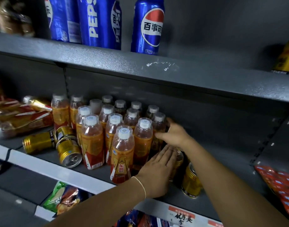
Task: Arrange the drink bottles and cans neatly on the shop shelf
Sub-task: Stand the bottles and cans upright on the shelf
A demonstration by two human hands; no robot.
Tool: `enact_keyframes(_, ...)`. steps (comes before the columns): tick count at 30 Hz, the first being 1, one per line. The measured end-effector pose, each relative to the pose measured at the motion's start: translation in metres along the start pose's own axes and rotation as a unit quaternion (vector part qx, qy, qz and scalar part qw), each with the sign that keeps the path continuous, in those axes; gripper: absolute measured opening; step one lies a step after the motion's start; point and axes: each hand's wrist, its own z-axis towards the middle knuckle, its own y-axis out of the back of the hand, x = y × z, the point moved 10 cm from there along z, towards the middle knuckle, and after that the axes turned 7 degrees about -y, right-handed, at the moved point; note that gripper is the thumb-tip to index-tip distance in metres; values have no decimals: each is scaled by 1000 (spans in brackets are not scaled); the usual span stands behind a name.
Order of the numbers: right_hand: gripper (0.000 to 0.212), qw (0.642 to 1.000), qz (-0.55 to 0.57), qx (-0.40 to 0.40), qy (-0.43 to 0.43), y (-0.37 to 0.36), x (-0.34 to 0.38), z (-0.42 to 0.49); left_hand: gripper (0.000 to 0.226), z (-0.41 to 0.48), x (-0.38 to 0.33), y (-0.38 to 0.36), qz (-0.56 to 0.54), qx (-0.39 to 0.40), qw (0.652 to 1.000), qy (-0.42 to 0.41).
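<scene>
On the middle shelf [42,167], snack packs [17,118] lie far left beside one toppled bottle [37,102] and three gold cans [69,153] on their sides. Next stand about fifteen orange bottles [91,141], white-capped, packed in rows. The right hand [171,133] curls its fingers round the end bottle [158,126]; the left hand [158,171] lays straight fingers flat on a half-hidden upright can [179,158]. A second upright can [191,181] stands just beside. Above, three Pepsi cans [148,25]; far right, a red packet [279,182]
</scene>
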Motion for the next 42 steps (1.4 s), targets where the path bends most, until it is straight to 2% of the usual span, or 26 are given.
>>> enact_keyframes(2,63,1000,3,5,9,-5,2,8,95,-7,0,-4,-13,1,1000,3)
enact_keyframes(5,31,1000,16,2,22,-13,0,17,103,-20,0,-11,-33,2,999,12)
enact_keyframes(6,28,999,25,1,27,-16,-1,19,104,-25,-2,-13,-31,4,999,11)
enact_keyframes(11,18,997,52,-26,50,-21,-1,17,77,-46,-3,-19,-30,13,999,18)
enact_keyframes(20,30,977,148,-152,17,17,-4,-17,69,-64,-6,12,-43,-2,999,3)
enact_keyframes(25,26,966,137,-209,67,47,29,-62,71,-80,-5,34,-52,-21,998,-15)
enact_keyframes(29,41,961,113,-238,85,52,49,-108,69,-102,-5,50,-48,-25,998,-33)
enact_keyframes(33,52,963,93,-241,79,40,59,-149,65,-137,-3,58,-47,-20,997,-59)
enact_keyframes(36,51,966,86,-237,59,14,60,-180,64,-167,7,62,-43,-15,997,-63)
enact_keyframes(39,45,974,83,-205,40,-28,62,-203,63,-201,26,63,-41,2,998,-50)
enact_keyframes(42,49,984,83,-156,24,-78,73,-217,66,-235,55,62,-35,31,999,-11)
